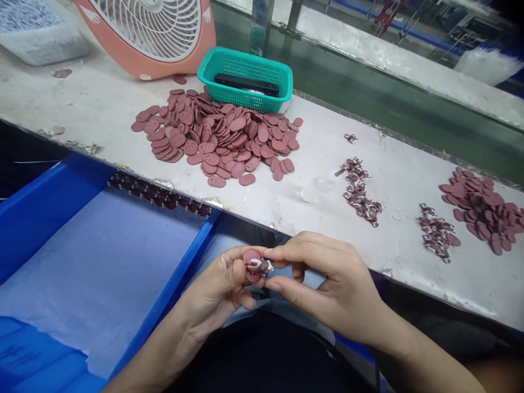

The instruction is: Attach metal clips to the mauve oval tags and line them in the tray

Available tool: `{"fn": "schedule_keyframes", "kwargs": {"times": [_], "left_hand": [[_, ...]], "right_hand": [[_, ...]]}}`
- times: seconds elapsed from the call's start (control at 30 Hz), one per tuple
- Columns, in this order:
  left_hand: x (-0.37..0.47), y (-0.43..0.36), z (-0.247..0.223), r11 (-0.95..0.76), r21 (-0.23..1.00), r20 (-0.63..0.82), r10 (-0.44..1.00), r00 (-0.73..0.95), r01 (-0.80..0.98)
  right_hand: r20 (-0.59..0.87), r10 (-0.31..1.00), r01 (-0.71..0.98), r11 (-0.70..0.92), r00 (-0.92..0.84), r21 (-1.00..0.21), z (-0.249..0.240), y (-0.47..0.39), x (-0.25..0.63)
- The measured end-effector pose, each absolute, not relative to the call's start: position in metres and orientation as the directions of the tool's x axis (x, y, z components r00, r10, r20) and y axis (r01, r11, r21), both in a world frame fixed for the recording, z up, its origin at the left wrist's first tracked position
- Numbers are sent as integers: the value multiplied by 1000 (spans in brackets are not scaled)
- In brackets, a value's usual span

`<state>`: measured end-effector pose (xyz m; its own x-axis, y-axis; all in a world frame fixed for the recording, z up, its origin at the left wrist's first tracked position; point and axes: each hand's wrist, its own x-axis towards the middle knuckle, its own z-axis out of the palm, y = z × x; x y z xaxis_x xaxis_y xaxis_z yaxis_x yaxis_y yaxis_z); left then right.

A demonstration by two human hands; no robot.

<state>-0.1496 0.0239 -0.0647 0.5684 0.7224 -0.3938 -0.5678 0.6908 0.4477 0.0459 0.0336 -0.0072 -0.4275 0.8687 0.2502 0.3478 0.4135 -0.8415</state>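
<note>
Above my lap, my left hand grips a reddish-brown oval base between thumb and fingers. Across that base lies a small painted figurine in brown, white and yellow. My right hand pinches at the figurine's right side, with the index finger and thumb on either side of it. Whether the figurine is fixed to the base I cannot tell. On the bench beyond my hands is a large pile of similar oval bases. To its right lie a cluster of loose figurines and a second cluster.
A green basket with a dark object stands behind the pile, beside an orange fan. A small clear container sits near the figurines. More bases lie at right. A lined blue crate, with a row of pieces, is lower left.
</note>
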Motion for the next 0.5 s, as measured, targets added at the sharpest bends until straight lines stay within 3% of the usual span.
{"fn": "schedule_keyframes", "kwargs": {"times": [0.33,0.5], "left_hand": [[-158,22,-69,685,457,-410,728,549,-567],[-162,27,-69,669,480,-397,742,540,-567]], "right_hand": [[251,872,331,405,-420,-852,-10,37,32],[320,867,292,442,-382,-848,-15,39,23]]}}
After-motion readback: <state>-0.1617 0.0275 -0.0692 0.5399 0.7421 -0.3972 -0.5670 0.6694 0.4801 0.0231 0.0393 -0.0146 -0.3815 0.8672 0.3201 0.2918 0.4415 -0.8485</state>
